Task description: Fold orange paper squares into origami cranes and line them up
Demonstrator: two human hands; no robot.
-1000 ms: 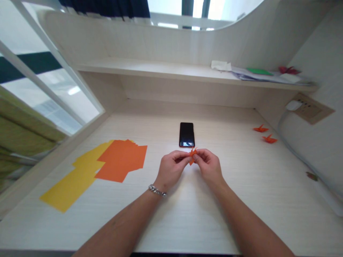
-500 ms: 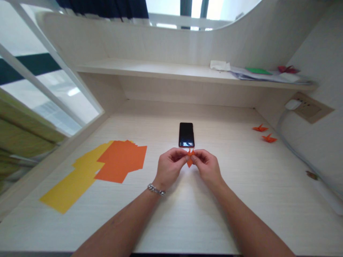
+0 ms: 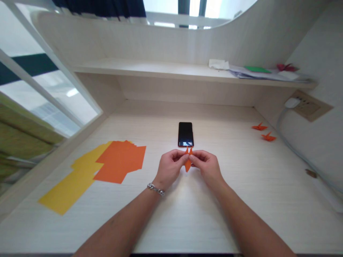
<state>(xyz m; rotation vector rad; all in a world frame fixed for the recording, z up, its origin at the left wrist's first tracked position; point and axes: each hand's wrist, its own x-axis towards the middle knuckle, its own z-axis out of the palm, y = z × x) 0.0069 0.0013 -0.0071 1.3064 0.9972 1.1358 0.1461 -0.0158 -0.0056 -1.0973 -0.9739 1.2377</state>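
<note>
Between my two hands is a small piece of folded orange paper (image 3: 188,165), with two narrow points at the top and one pointing down toward me. My left hand (image 3: 170,167) pinches its left side between thumb and fingers. On the other side, my right hand (image 3: 207,166) grips it the same way, closed. The fingertips cover part of the folds. Just beyond the hands a black phone (image 3: 185,134) lies face up on the desk. Two finished-looking orange paper cranes (image 3: 259,126) (image 3: 268,137) rest at the right.
Orange paper sheets (image 3: 120,160) overlap yellow sheets (image 3: 66,191) on the left of the desk (image 3: 171,225). A shelf (image 3: 150,69) at the back bears papers and a green item (image 3: 257,69). A white plug (image 3: 292,103) with a cable is in the right wall socket.
The folded orange paper has turned slightly and shows more of its lower point and its two upper points. Both hands keep hold of it in nearly the same place.
</note>
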